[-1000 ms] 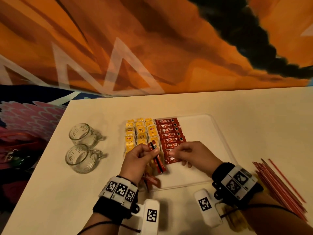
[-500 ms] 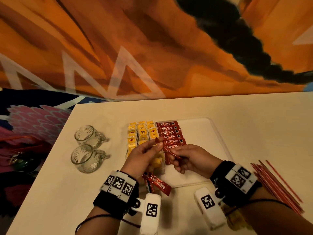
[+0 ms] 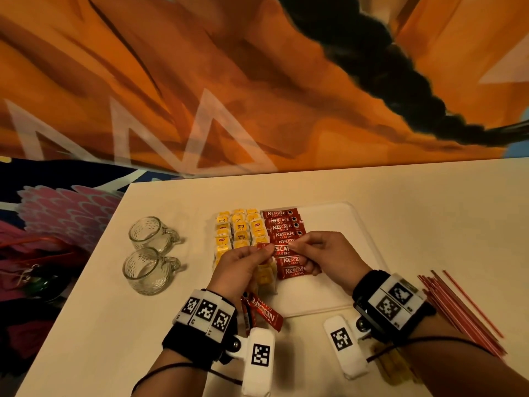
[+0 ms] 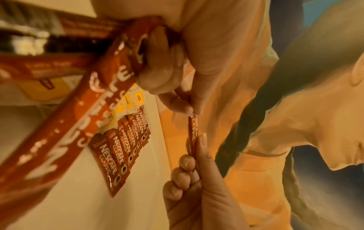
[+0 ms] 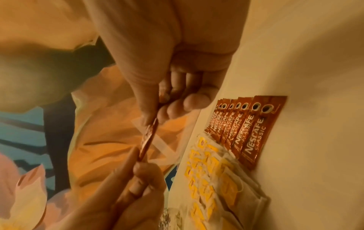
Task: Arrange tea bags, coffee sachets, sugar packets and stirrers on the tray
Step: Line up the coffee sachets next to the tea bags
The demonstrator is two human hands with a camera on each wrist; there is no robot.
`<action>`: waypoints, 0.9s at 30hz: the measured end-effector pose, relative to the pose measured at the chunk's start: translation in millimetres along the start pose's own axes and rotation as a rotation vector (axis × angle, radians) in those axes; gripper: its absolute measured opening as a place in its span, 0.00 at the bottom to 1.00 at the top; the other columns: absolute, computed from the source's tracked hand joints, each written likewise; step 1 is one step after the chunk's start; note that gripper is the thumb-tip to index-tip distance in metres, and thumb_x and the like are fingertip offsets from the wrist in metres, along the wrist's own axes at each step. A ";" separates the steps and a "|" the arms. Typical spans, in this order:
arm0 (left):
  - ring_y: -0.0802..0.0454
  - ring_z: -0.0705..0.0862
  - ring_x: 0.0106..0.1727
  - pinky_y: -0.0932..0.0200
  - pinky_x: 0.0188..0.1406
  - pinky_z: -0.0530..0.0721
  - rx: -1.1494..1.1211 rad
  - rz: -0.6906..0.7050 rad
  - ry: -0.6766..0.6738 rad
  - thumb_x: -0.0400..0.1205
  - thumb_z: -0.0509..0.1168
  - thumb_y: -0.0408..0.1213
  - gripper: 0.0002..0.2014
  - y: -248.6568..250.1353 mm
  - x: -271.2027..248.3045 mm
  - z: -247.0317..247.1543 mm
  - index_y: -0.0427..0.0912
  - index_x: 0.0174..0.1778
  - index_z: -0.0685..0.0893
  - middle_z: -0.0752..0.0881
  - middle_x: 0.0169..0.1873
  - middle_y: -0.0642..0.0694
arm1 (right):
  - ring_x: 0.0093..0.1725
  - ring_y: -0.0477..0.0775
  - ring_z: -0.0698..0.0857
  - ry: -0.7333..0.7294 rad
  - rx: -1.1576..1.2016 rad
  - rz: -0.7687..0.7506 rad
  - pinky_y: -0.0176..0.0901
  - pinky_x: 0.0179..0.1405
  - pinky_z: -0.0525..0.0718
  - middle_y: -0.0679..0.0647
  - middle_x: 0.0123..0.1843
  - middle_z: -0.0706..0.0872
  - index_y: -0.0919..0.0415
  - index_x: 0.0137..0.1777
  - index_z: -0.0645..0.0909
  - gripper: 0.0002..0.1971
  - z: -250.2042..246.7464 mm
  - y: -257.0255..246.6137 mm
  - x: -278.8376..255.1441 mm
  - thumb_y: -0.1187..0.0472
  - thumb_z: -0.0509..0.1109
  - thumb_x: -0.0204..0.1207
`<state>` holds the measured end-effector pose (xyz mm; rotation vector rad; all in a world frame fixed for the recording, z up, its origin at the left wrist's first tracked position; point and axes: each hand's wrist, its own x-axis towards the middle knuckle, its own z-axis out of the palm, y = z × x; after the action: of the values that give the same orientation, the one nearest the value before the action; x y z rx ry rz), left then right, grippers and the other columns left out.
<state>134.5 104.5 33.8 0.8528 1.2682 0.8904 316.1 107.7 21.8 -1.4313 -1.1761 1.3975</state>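
Note:
A white tray (image 3: 343, 285) holds rows of yellow tea bags (image 3: 240, 227) and an overlapping column of red coffee sachets (image 3: 282, 224). Just above that column, one red coffee sachet (image 3: 282, 250) is stretched level between both hands. My left hand (image 3: 266, 249) pinches its left end and my right hand (image 3: 293, 246) pinches its right end. The wrist views show this sachet edge-on (image 4: 192, 137) (image 5: 147, 140). Spare sachets (image 3: 262, 310) (image 4: 88, 109) are tucked in my left palm and stick out below the wrist. Red stirrers (image 3: 463, 308) lie on the table to the right.
Two glass mugs (image 3: 151, 233) (image 3: 146, 270) stand left of the tray. The tray's right half (image 3: 337, 224) is bare. Yellowish packets (image 3: 395, 365) lie under my right forearm, too blurred to identify. A painted orange wall rises behind the table's far edge.
My right hand has drawn one sachet out of the bundle in my left hand. The two hands now hold it level by its ends, over the column of sachets.

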 end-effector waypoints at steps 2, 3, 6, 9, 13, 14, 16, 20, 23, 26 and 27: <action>0.64 0.72 0.12 0.72 0.12 0.68 -0.008 -0.006 0.007 0.78 0.71 0.39 0.10 -0.4 -1.1 -1.0 0.38 0.34 0.83 0.77 0.12 0.56 | 0.25 0.47 0.81 0.027 0.036 0.006 0.35 0.25 0.80 0.54 0.30 0.86 0.63 0.45 0.87 0.06 -4.1 0.2 -0.7 0.61 0.77 0.72; 0.65 0.72 0.12 0.73 0.13 0.69 -0.006 -0.008 0.009 0.78 0.71 0.38 0.10 -0.7 -1.3 -2.1 0.38 0.34 0.83 0.77 0.12 0.56 | 0.27 0.48 0.82 0.012 0.066 0.014 0.35 0.26 0.82 0.56 0.31 0.87 0.65 0.47 0.88 0.06 -5.9 0.7 -1.5 0.63 0.77 0.72; 0.64 0.71 0.12 0.71 0.12 0.68 0.032 0.003 -0.006 0.77 0.72 0.40 0.11 -2.3 -1.8 -4.1 0.39 0.33 0.82 0.75 0.12 0.57 | 0.29 0.49 0.85 -0.039 0.120 0.036 0.37 0.30 0.86 0.61 0.36 0.88 0.70 0.53 0.86 0.08 -9.6 2.6 -3.1 0.68 0.73 0.76; 0.66 0.74 0.13 0.74 0.13 0.70 0.025 0.001 -0.020 0.79 0.70 0.36 0.06 -4.1 -2.6 -4.7 0.39 0.39 0.85 0.80 0.15 0.57 | 0.31 0.50 0.87 -0.066 0.108 0.076 0.39 0.32 0.88 0.60 0.38 0.89 0.69 0.54 0.85 0.07 -16.6 6.2 -3.7 0.67 0.68 0.80; 0.62 0.72 0.16 0.69 0.14 0.70 -0.001 -0.034 0.072 0.77 0.72 0.42 0.10 -9.9 1.9 -17.9 0.41 0.50 0.87 0.85 0.31 0.50 | 0.34 0.49 0.83 -0.002 -0.094 0.194 0.39 0.31 0.84 0.55 0.38 0.87 0.65 0.53 0.87 0.08 -43.0 28.7 -6.8 0.61 0.69 0.80; 0.61 0.72 0.15 0.70 0.13 0.69 -0.027 -0.043 0.100 0.77 0.72 0.42 0.09 -11.5 3.9 -22.7 0.41 0.49 0.87 0.84 0.31 0.49 | 0.33 0.48 0.81 0.002 -0.168 0.237 0.38 0.30 0.82 0.55 0.36 0.85 0.64 0.52 0.87 0.08 -49.0 36.9 -7.9 0.60 0.69 0.80; 0.61 0.73 0.15 0.70 0.12 0.69 -0.094 -0.069 0.130 0.78 0.72 0.40 0.08 -13.4 6.5 -30.1 0.41 0.48 0.86 0.82 0.30 0.49 | 0.26 0.46 0.77 0.002 -0.240 0.304 0.35 0.24 0.78 0.54 0.30 0.82 0.64 0.49 0.88 0.07 -54.5 51.0 -9.7 0.61 0.70 0.80; 0.60 0.71 0.14 0.70 0.10 0.65 -0.172 -0.119 0.105 0.77 0.72 0.38 0.06 -16.8 11.8 -34.4 0.42 0.48 0.85 0.81 0.28 0.50 | 0.22 0.45 0.76 0.116 -0.243 0.331 0.36 0.19 0.75 0.52 0.26 0.83 0.67 0.44 0.88 0.04 -50.4 65.4 -2.5 0.64 0.75 0.75; 0.61 0.67 0.15 0.70 0.11 0.63 -0.162 -0.136 0.090 0.77 0.72 0.39 0.05 -21.3 16.9 -34.3 0.44 0.46 0.85 0.80 0.28 0.51 | 0.23 0.49 0.78 0.176 -0.275 0.331 0.38 0.22 0.78 0.55 0.27 0.84 0.67 0.43 0.83 0.09 -46.9 70.2 6.5 0.63 0.79 0.71; 0.61 0.67 0.15 0.70 0.11 0.63 -0.166 -0.156 0.087 0.77 0.72 0.40 0.05 -23.6 19.9 -33.6 0.45 0.45 0.85 0.80 0.28 0.51 | 0.26 0.52 0.79 0.209 -0.285 0.298 0.42 0.25 0.80 0.57 0.31 0.84 0.64 0.42 0.79 0.12 -43.4 74.2 11.6 0.62 0.80 0.70; 0.61 0.67 0.15 0.70 0.11 0.63 -0.169 -0.167 0.088 0.77 0.72 0.40 0.04 -23.4 21.1 -33.7 0.45 0.44 0.85 0.79 0.27 0.52 | 0.27 0.52 0.80 0.216 -0.288 0.289 0.42 0.26 0.81 0.57 0.32 0.84 0.64 0.41 0.79 0.12 -42.1 75.5 12.9 0.61 0.80 0.70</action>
<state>104.5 115.1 0.3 0.5709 1.2997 0.8951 363.9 103.9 -51.3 -1.9673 -1.0933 1.2549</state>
